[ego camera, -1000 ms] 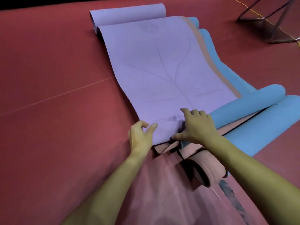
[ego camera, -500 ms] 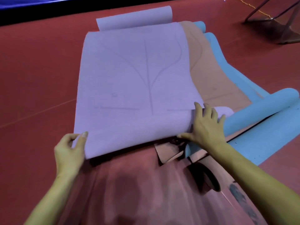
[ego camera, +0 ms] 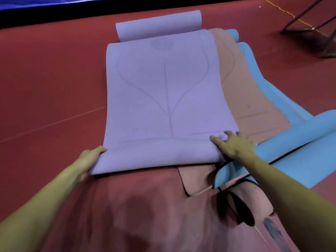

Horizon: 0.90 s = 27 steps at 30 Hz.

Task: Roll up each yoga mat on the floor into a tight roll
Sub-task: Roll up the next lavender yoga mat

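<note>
A lilac yoga mat (ego camera: 160, 91) lies spread out in front of me, its far end curled into a small roll and its near edge turned up in a low fold. My left hand (ego camera: 89, 159) grips the near left corner of that fold. My right hand (ego camera: 232, 144) rests on the near right end, fingers spread over the mat. Under it to the right lies a peach mat (ego camera: 243, 99), flat in the middle with a rolled end (ego camera: 254, 199) near my right forearm. A blue mat (ego camera: 298, 131), partly rolled, lies at the far right.
The floor (ego camera: 45, 84) is dark red with a thin line across it. A metal frame (ego camera: 309, 17) stands at the top right. A dark blue strip runs along the far edge.
My left hand has slid left along the lilac mat's near edge to its corner. The mat has swung square to me, uncovering the peach mat, and its near edge has turned up.
</note>
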{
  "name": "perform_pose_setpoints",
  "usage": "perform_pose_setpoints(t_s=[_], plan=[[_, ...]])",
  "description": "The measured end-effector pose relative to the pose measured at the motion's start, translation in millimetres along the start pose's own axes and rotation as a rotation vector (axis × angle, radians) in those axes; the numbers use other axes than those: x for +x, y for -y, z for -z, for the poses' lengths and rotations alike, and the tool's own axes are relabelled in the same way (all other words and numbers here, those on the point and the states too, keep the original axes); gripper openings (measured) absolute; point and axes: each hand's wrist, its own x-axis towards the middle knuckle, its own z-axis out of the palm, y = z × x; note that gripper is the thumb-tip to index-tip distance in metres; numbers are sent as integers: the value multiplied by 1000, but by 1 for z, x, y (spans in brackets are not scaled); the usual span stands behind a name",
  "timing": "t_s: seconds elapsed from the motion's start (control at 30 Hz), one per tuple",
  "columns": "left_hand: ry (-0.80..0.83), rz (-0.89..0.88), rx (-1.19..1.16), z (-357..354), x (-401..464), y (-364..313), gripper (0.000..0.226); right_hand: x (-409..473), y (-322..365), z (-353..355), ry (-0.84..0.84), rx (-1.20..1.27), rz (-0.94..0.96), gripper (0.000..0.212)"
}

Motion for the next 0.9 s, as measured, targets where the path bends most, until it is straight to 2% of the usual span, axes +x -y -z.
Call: perform_pose_setpoints(t_s=[0.07, 0.1, 0.2, 0.3, 0.37, 0.5, 0.67, 0.8, 0.9], plan=[[46, 68, -52, -2, 6, -3, 37, 12, -10, 3, 32, 43, -146, 113], [43, 74, -40, -6, 9, -5, 40, 16, -16, 3, 53, 68, -186, 112], [-22, -90, -1, -18, 12, -13, 36, 32, -28, -10, 103, 134, -232, 97], [-127, -231, -38, -14, 13, -14, 18, 44, -30, -19, 83, 238, -232, 102], [-199, -275, -46, 2, 12, -9, 18, 37, -21, -15, 69, 331, -161, 94], [-279, -268, -76, 49, 16, 13, 21, 6, 9, -18, -16, 338, 69, 61], [-373, -226, -73, 115, -3, 58, 11, -24, 61, -50, 3, 460, 229, 58], [-445, -137, -91, 167, -43, 115, 14, -56, 97, -73, 108, 427, 316, 59], [-499, -62, -106, 188, -84, 166, 17, -83, 111, -88, 105, 371, 357, 59]])
